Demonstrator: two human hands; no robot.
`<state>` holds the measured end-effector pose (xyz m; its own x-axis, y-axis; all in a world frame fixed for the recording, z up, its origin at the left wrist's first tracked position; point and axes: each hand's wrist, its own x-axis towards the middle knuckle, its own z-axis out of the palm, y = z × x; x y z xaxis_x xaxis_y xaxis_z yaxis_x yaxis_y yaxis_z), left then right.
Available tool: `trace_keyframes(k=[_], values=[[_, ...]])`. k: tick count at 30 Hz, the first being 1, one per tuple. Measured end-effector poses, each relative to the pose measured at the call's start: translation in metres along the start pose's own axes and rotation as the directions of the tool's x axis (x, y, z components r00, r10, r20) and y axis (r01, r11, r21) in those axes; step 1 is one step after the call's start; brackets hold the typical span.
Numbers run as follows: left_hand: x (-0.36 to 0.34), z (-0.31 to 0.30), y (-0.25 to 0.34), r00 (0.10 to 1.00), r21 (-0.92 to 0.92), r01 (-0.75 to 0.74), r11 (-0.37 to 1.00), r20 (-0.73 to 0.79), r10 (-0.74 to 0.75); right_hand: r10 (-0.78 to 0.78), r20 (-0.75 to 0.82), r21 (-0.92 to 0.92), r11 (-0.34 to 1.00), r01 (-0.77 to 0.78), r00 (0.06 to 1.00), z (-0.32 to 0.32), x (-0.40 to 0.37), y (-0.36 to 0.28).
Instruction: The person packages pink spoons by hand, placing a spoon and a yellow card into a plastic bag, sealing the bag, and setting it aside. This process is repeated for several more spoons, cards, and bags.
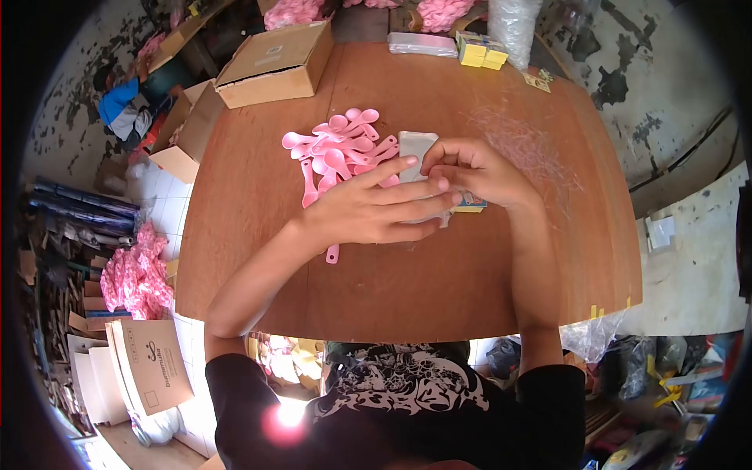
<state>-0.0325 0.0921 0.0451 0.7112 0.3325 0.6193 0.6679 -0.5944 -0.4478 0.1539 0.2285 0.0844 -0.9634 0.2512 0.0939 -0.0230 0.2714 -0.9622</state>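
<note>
My left hand [384, 205] is stretched over the middle of the table, fingers straight and spread, its fingertips reaching my right hand. My right hand [482, 174] is closed, with thumb and fingers pinched together; what they hold, if anything, I cannot make out. Beyond the fingers lies a stack of clear plastic bags [415, 143]. A heap of pink plastic spoons [337, 159] spreads to the left, partly covered by my left hand. Below my right hand a small blue and yellow stack [471, 207] shows only in part, with a crumpled bit of clear plastic [445, 220] beside it.
On the wooden table [415, 290] stand a cardboard box [276, 63] at the back left, more plastic bags [423, 44], yellow card stacks [480, 50] and a clear plastic roll [513, 31]. Thin plastic strips [536, 153] lie right. Another person [125, 110] is at the far left.
</note>
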Motion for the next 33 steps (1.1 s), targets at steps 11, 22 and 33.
trace_keyframes(k=[11, 22, 33], values=[[0.036, -0.026, -0.028, 0.323, -0.759, 0.644, -0.103, 0.39, -0.862, 0.241, -0.312, -0.852, 0.356, -0.383, 0.919, -0.009, -0.044, 0.049], [0.01, -0.013, -0.059, 0.317, -0.84, 0.533, -0.098, 0.305, -0.898, -0.018, -0.257, -0.852, 0.475, -0.218, 0.966, -0.006, -0.068, 0.056], [0.005, -0.024, -0.064, 0.195, -0.867, 0.481, -0.129, 0.249, -0.949, -0.042, -0.28, -0.88, 0.41, -0.239, 0.959, -0.008, -0.065, 0.039]])
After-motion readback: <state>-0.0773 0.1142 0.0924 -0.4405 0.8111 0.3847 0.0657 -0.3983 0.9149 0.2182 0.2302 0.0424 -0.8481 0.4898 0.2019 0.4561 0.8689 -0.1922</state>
